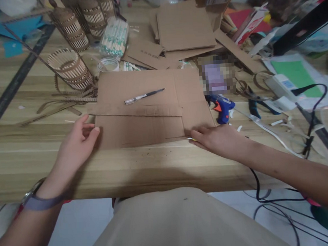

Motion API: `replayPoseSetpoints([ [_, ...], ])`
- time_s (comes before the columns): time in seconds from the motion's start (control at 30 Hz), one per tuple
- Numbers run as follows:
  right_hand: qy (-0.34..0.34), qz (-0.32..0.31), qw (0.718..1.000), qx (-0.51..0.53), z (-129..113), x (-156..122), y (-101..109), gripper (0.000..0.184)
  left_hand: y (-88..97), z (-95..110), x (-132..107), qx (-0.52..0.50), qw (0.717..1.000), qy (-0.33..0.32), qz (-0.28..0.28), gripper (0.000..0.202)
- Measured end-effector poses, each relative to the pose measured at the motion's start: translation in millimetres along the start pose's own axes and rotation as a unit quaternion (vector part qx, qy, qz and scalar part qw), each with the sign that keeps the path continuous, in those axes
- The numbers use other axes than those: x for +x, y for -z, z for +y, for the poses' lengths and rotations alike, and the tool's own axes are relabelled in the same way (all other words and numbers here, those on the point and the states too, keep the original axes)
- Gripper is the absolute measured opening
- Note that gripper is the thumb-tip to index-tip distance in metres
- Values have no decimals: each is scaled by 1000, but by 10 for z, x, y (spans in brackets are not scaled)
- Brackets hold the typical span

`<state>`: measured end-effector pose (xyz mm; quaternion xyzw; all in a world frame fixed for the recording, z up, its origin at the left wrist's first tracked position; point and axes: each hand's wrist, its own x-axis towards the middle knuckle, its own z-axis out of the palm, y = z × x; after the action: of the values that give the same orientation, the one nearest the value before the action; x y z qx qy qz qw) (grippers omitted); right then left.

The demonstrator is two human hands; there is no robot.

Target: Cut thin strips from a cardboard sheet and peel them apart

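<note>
While the cardboard sheet (149, 109) lies mid bench (114, 175) with a pen (144, 96) on top, my left hand (76, 144) is at its 8 o'clock, thumb and fingers loosely apart. Right hand (220, 139) is curled at the 4 o'clock corner; can't tell if it's gripping that little yellow bit (192, 139). Blue glue gun (223, 109) at 3, woven cup (77, 72) around 10.

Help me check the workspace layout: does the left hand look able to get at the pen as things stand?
Probably yes: the pen lies uncovered on top of the cardboard, and nothing visible stands between it and the left hand.
</note>
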<state>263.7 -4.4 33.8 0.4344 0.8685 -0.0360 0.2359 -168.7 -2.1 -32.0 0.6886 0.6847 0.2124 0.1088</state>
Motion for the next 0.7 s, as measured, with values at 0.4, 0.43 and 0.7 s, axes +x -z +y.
replayPoseSetpoints([
  [0.4, 61, -12, 998, 14, -323, 349, 314, 36, -414, 955, 264, 63, 931, -360, -25, 55],
  [0.43, 61, -25, 998, 14, -356, 395, 354, 37, -495, 965, 287, 60, 923, -377, -44, 57],
  [0.7, 64, -56, 996, 12, -423, 549, 458, 39, -691, 958, 295, 69, 913, -388, -102, 59],
])
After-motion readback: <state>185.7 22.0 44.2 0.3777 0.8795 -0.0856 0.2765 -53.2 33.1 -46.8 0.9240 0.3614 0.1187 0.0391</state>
